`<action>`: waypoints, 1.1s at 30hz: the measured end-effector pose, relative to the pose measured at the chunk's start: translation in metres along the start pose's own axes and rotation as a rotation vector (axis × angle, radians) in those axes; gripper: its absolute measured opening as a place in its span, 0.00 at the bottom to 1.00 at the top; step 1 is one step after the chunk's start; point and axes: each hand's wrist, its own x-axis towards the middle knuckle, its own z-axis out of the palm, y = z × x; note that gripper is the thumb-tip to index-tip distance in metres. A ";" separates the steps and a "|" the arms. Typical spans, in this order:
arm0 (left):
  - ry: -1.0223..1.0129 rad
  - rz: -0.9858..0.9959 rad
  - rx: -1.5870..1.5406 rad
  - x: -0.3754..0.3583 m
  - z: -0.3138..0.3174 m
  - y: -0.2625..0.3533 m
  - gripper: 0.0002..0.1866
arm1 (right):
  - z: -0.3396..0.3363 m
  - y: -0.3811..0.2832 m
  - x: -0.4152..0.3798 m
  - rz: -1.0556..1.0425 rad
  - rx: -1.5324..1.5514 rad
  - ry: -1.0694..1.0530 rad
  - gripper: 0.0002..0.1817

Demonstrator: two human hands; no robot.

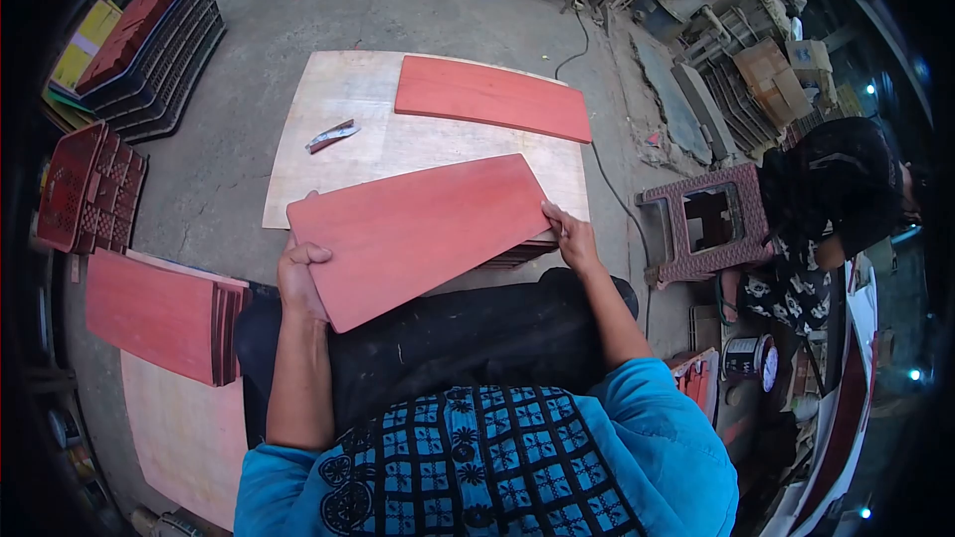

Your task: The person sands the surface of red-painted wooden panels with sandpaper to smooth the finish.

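A flat red-painted wooden board (428,239) is held up, tilted, over my lap. My left hand (301,273) grips its left end, thumb on the top face and fingers underneath. At the far right corner my right hand (571,237) pinches the board's edge. Beneath it, the edges of more red boards (517,255) show in part. A second red board (492,97) lies on the pale plywood sheet (298,174) in front of me. On that sheet also rests a small crumpled strip (333,136), silvery and brown.
To the left, a stack of red boards (159,313) lies on another pale sheet (189,428). Crates (95,184) stand beyond it. On the right are a plastic stool (701,224), a seated person (841,184) and a paint bucket (748,358). A cable (622,194) crosses the floor.
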 end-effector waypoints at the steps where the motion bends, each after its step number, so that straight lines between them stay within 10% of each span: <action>1: 0.001 0.000 0.004 -0.001 0.001 0.001 0.43 | -0.001 0.002 -0.012 -0.006 0.012 0.015 0.22; 16: 0.017 0.057 0.059 0.011 -0.008 -0.007 0.42 | 0.033 -0.010 0.099 0.100 -0.069 0.039 0.23; 25: 0.037 0.048 0.087 0.013 -0.004 -0.002 0.41 | 0.010 -0.015 -0.006 0.133 0.029 0.057 0.23; 29: 0.027 0.022 0.075 0.011 -0.004 -0.002 0.41 | 0.019 -0.125 -0.028 -0.322 0.203 0.006 0.23; 33: 0.040 0.025 0.104 0.010 -0.002 -0.001 0.41 | 0.019 -0.048 -0.011 0.004 0.146 0.127 0.20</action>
